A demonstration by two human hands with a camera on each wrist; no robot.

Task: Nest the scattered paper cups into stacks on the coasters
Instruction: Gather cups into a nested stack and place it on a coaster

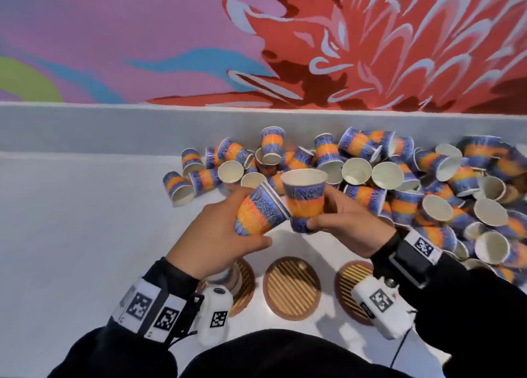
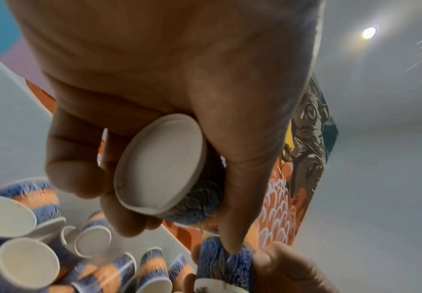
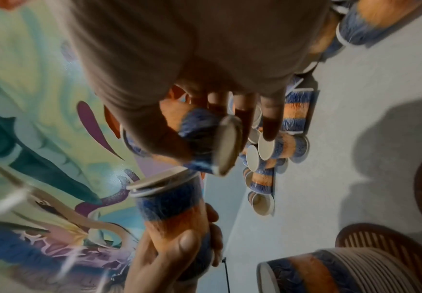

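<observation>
Gripping from both sides, we have cups in each hand above the pale grey bench (image 1: 85, 220). On the left, our left hand (image 1: 219, 243) curls its grip round a short nest of blue-and-orange striped paper cups (image 1: 261, 210); two rims show at its mouth, and it lies tilted, mouth pointing up and to the right. The left wrist view shows the white base of this nest (image 2: 158, 164) pressed between thumb and fingers.

Just to the right, touching the nest's rim, our right hand (image 1: 348, 223) pinches a single blue-and-orange striped paper cup (image 1: 303, 196) near its base, upright with its mouth up. We judge the coming move turns on this: the single cup's base lies right beside the nest's open mouth, but the two long axes are crossed, so one must tip until they line up before the base can slide in.

Below the hands lie three round brown slatted coasters. The left coaster (image 1: 246, 286) already carries a stack of cups (image 1: 225, 275), mostly hidden by our wrist; the middle coaster (image 1: 291, 287) and the right coaster (image 1: 349, 286) carry none that we can see. Farther right and behind, the loose heap of scattered cups (image 1: 427, 183) spreads across the bench, so most of the task remains.
</observation>
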